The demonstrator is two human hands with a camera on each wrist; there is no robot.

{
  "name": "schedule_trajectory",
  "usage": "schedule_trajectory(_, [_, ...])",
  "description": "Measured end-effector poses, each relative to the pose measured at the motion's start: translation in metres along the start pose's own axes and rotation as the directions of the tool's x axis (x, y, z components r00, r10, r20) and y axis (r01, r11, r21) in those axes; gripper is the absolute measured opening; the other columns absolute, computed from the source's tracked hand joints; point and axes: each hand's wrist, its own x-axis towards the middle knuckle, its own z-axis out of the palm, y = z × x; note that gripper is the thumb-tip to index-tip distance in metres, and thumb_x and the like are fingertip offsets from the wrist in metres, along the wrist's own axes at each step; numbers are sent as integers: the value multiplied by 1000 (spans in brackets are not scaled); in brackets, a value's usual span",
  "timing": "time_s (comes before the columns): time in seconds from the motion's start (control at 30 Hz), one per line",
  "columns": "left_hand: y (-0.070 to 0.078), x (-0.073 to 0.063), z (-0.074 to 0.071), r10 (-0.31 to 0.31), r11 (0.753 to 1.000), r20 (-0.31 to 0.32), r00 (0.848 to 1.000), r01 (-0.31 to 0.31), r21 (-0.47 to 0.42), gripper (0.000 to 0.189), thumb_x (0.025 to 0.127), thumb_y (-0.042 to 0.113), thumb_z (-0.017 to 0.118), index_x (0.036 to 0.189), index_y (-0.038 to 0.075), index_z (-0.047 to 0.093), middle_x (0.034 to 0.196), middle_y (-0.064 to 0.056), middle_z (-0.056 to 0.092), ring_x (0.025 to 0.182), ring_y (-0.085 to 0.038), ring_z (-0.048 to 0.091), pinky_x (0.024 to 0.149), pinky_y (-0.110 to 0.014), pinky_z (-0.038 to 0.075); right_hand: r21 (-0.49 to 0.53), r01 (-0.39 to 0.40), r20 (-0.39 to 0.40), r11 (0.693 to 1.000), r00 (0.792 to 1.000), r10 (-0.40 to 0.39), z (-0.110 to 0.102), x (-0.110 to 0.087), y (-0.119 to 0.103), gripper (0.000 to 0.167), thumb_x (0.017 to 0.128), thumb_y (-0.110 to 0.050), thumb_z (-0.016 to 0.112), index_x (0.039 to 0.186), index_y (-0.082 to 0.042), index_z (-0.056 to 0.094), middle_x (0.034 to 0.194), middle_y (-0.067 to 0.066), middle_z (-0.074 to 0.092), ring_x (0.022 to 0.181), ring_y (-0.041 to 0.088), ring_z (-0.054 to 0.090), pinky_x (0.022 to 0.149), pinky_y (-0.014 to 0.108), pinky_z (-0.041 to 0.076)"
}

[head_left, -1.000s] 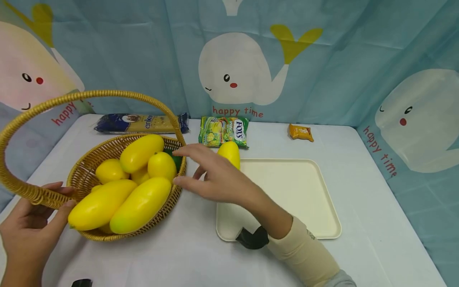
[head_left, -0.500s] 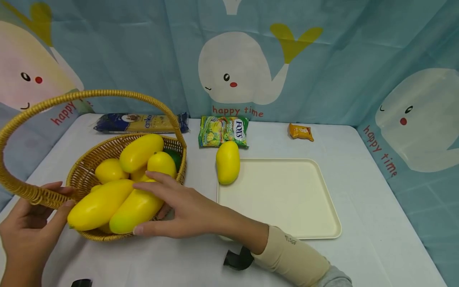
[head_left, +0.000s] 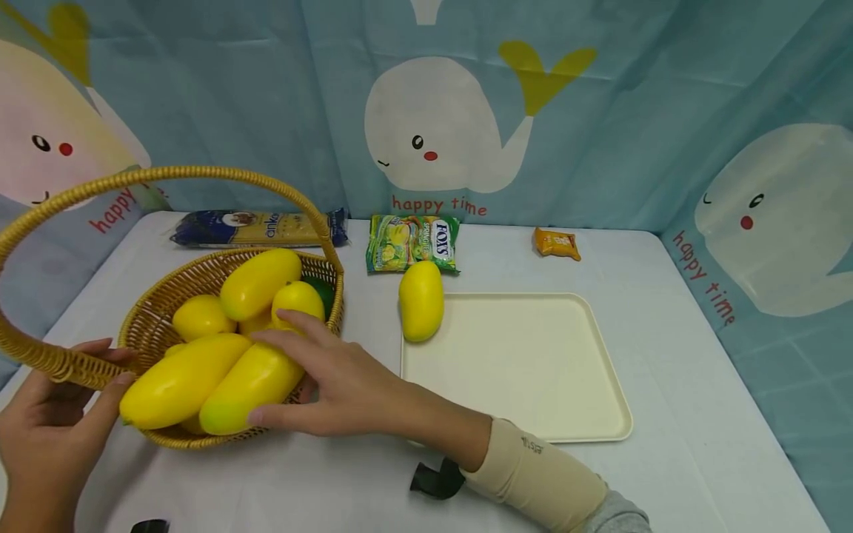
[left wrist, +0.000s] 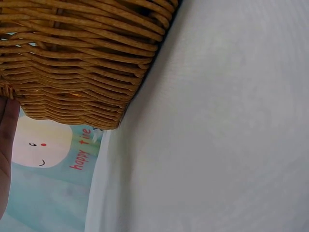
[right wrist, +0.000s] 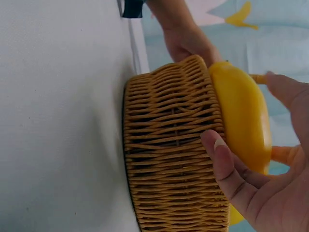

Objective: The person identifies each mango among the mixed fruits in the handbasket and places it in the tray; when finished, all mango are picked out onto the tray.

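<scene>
A wicker basket (head_left: 149,318) with a tall looped handle stands at the left, holding several yellow fruits and one dark green thing (head_left: 323,291) that is mostly hidden. My left hand (head_left: 56,426) grips the basket's left rim at the foot of the handle. At the basket's front right, my right hand (head_left: 340,385) spans a long yellow mango (head_left: 246,389), thumb at its near end and fingers over its far side. In the right wrist view, some fingers hang beside the wicker wall. Another mango (head_left: 176,381) lies left of it, with lemons (head_left: 203,317) behind.
A cream tray (head_left: 520,370) lies right of the basket, with one mango (head_left: 421,302) on its far left corner. Along the back are a blue and gold packet (head_left: 260,229), a green Fox's bag (head_left: 413,244) and a small orange packet (head_left: 557,243).
My right hand has moved left and toward me, from the basket's right rim onto the front right mango, uncovering the mango on the tray. My left hand has kept its hold.
</scene>
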Motion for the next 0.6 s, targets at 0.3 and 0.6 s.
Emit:
schedule_trajectory(0.3, [2, 0, -1, 11, 1000, 0, 1000, -11, -9, 48, 84, -23, 63, 128, -7, 61, 111, 6, 67, 104, -4, 64, 92, -10, 46, -111, 24, 30, 994, 999, -20, -4, 5, 6, 80, 90, -23, 77, 155, -20, 32, 155, -4, 32, 85, -3, 52, 74, 6, 49])
schedule_trajectory(0.6, [1, 1, -2, 10, 1000, 6, 1000, -10, -16, 49, 82, -25, 63, 128, -8, 61, 110, 5, 69, 103, -4, 65, 92, -11, 47, -255, 73, 24, 964, 997, -69, -16, 6, 11, 61, 91, -16, 74, 147, -19, 49, 140, -2, 48, 112, 1, 47, 89, 8, 41])
